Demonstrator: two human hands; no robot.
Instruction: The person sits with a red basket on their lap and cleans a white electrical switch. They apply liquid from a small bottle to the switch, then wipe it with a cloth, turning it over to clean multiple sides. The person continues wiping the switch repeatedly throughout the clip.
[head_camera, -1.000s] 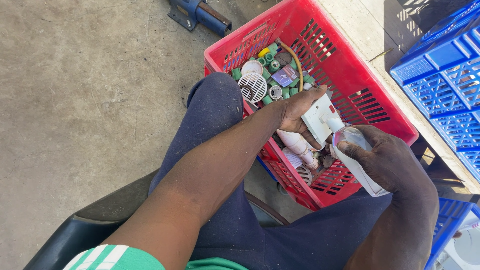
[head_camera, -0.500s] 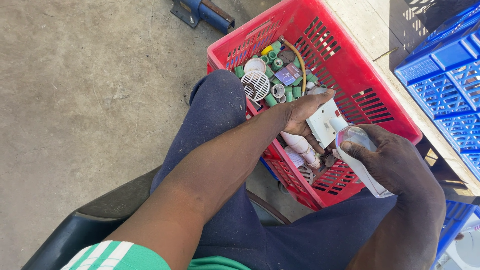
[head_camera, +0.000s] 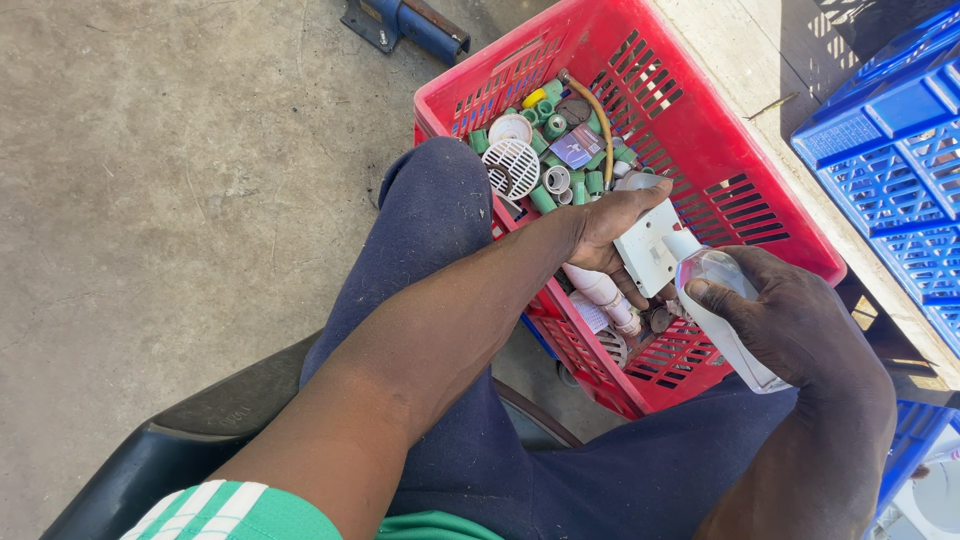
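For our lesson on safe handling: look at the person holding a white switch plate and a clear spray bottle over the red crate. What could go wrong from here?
1. The spray bottle points at the white switch plate; liquid might seep into an electrical part.
2. The left hand grips the plate by its edge only; wet, it could slip into the red crate of fittings.
3. Mist may land on the dark trousers.

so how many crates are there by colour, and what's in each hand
red slatted plastic crate: 1
blue slatted plastic crates: 2 visible
white square switch plate, in left hand: 1
clear plastic spray bottle, in right hand: 1
total: 5
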